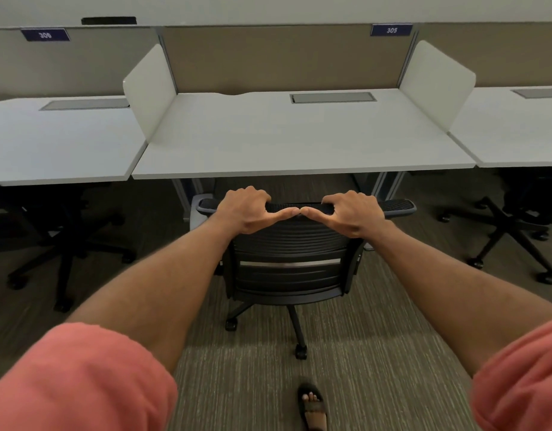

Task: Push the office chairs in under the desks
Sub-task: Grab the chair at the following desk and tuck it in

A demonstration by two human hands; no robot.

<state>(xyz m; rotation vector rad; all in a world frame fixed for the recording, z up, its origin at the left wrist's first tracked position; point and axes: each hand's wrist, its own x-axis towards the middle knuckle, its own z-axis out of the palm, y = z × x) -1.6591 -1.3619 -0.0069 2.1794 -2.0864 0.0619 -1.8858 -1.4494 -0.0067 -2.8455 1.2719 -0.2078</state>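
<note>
Both the left hand (246,209) and right hand (350,214) curl fingers over the top edge of the black mesh-backed office chair (288,262), thumbs touching, before the white rectangular desk (299,141)

The middle bench (299,141) had a smooth, matt pale top, with a grey metal-looking hatch (333,97) set into its rear. Behind the bench stood a partition (284,57) faced in tan cloth. In front of the bench, an office chair (287,247) of matt black ribbed plastic rested on rough, streaked carpet (377,337).
</note>
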